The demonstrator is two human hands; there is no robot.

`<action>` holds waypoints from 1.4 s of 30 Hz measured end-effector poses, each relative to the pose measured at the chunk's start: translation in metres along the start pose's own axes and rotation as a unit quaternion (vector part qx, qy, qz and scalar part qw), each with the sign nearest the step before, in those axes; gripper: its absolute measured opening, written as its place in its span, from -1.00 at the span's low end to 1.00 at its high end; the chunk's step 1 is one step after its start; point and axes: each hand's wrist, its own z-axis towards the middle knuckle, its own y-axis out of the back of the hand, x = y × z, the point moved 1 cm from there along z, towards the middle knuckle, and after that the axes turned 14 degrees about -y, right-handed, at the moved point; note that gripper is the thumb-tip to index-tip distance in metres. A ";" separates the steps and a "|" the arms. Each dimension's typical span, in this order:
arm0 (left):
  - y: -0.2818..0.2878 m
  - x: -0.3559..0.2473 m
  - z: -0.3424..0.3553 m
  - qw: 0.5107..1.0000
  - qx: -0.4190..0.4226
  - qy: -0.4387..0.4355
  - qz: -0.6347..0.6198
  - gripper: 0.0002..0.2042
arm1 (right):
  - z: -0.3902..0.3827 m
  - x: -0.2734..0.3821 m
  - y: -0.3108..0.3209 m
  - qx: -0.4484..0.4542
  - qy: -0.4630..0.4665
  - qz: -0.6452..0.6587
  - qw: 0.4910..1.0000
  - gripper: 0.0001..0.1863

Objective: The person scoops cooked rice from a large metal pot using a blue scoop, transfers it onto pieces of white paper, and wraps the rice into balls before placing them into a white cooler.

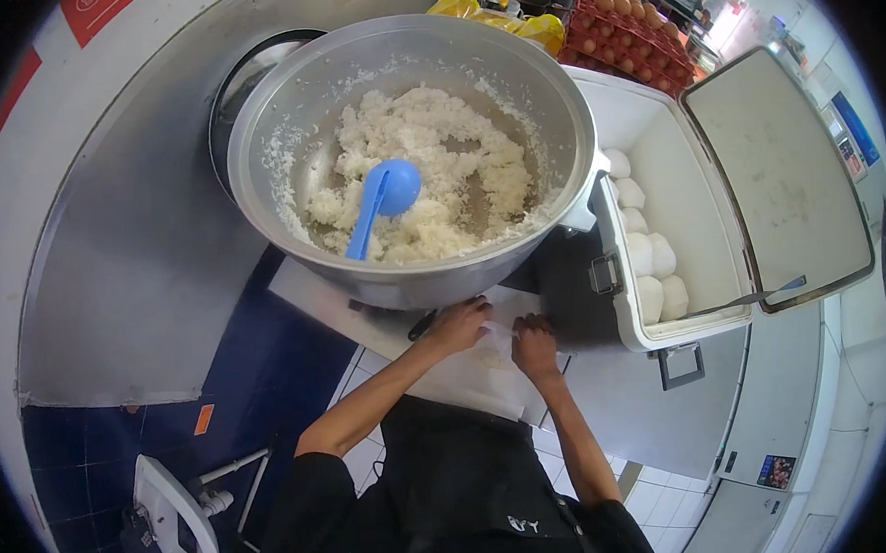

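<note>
Low in front of the big metal pot, my left hand (459, 328) and my right hand (535, 349) are close together, fingers closed. A thin whitish plastic sheet (501, 330) shows between them, pinched by both hands; what it may wrap is hidden. Under the hands lies a pale white board (449, 384) with another thin sheet on it. The pot (312, 261) holds cooked white rice (405, 123), some stuck to its walls. A blue plastic scoop (381, 202) rests on the rice, handle toward me.
To the right, a white cooler box (667, 337) has its lid (789, 178) open, with several round white bundles (652, 255) inside. Red trays of brown eggs (626, 37) and a yellow plastic bag (500, 18) sit behind. A round lid (229, 107) leans left of the pot.
</note>
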 end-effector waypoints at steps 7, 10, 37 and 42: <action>0.015 -0.035 -0.068 1.000 -0.001 0.019 -0.007 -0.87 | -0.094 0.002 0.034 -0.059 0.104 0.071 0.990 -0.88; -0.007 -0.046 -0.100 0.999 -0.041 0.003 -0.013 -0.88 | -0.106 -0.009 0.011 -0.071 0.105 0.151 0.980 -0.85; -0.041 0.002 -0.043 0.987 0.113 0.112 -0.004 -0.44 | -0.048 0.002 -0.016 0.076 -0.195 0.119 0.971 -0.47; -0.048 0.010 -0.013 0.956 0.283 0.066 -0.032 -0.43 | -0.023 -0.023 -0.027 -0.032 0.016 0.035 0.999 -0.42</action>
